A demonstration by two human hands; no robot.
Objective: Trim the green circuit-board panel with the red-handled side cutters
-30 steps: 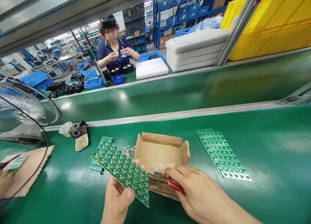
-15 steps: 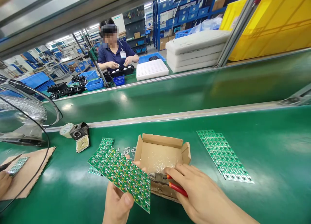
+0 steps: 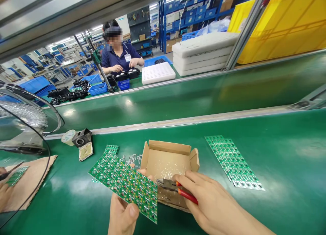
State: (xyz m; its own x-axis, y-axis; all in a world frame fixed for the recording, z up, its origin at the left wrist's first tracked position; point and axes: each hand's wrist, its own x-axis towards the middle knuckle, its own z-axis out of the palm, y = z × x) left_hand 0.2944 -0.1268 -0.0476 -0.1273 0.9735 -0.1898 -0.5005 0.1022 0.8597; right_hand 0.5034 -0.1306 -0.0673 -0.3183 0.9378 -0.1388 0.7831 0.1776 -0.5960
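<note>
My left hand (image 3: 124, 213) grips a green circuit board panel (image 3: 127, 179) by its lower edge, thumb in front and fingertips behind. The panel is tilted and carries rows of small parts. In my right hand (image 3: 203, 194) is a pair of red-handled cutting pliers (image 3: 169, 184), its jaws pointing left at the panel's right edge. Beneath the pliers sits a shallow cardboard box (image 3: 170, 148) with small shiny clippings scattered inside. Partly hidden behind the held panel lies another circuit board panel (image 3: 112, 149), beside a pile of small metal parts (image 3: 134, 159).
More board panels (image 3: 235, 163) lie on the right of the green bench. At far left, another person's hands (image 3: 5, 191) work over a cardboard sheet (image 3: 33, 184). A tape roll (image 3: 68, 137) and black block (image 3: 83, 137) stand near the ledge. Across it, a co-worker (image 3: 119, 55) handles black parts.
The pliers' jaws have shifted slightly, and the held panel's upper left corner has swung a little to the left. Across the bench, the co-worker's hands have moved.
</note>
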